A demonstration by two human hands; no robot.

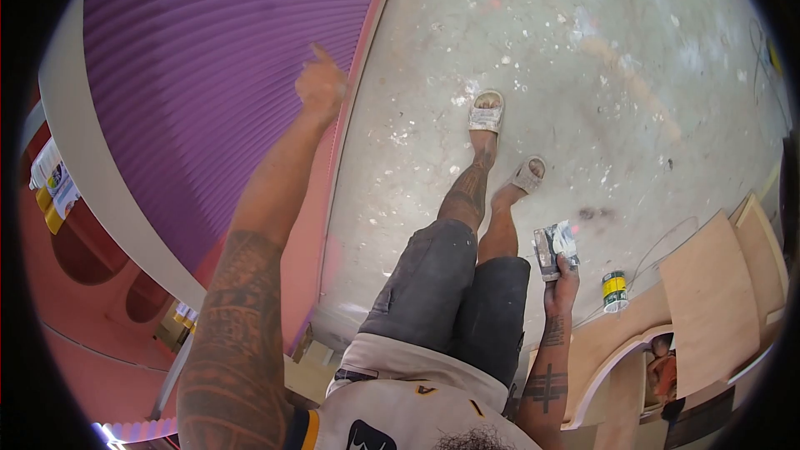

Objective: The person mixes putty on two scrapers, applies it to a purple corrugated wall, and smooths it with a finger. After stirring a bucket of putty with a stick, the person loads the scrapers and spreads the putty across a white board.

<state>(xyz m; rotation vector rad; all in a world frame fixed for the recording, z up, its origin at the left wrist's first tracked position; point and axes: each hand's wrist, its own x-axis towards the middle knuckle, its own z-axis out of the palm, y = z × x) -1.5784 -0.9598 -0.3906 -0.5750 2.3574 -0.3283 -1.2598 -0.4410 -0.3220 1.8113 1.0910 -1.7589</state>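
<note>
Left hand (322,85): stuck one finger out over the purple panel (225,75), upper left; I could not tell whether it gripped anything.
Right hand (562,285): grasped the smeared scraper (547,255), right of centre.
Can (614,290): sat lower right.

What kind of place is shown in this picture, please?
Probably an indoor space under construction or renovation: the floor is spotted with white, bare boards are at the picture's right, and the right hand holds a white-smeared tool.
</note>
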